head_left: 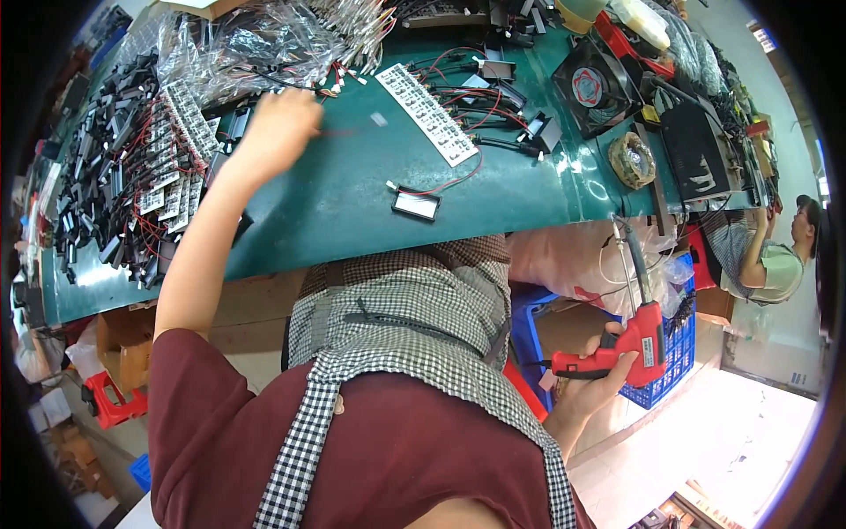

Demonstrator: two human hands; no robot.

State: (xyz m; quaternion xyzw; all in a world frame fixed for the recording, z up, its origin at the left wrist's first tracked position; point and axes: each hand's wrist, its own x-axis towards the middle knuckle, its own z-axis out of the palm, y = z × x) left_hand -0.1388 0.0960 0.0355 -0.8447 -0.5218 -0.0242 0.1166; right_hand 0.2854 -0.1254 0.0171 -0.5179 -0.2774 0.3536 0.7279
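My right hand (604,379) is wrapped round the handle of a red soldering gun (648,348). Its metal tube and cable point up toward the table's front edge. Over the left of the table, my left hand (284,123) reaches out, back up, with curled fingers mostly hidden. A faint red streak, perhaps a wire, trails from it, and loose connector ends (335,84) lie close by. To its right is a white circuit-board panel (427,115), wired to several small black modules. One black-framed module with a white face (416,204) lies nearer me on a red and black wire.
Piled black housings (110,176) and wired boards (172,176) fill the table's left. Clear plastic bags (238,48) lie behind. A black fan (592,85) and a roll of tape-like material (632,160) stand at right. Below is a blue crate (679,353); another person (780,264) sits far right.
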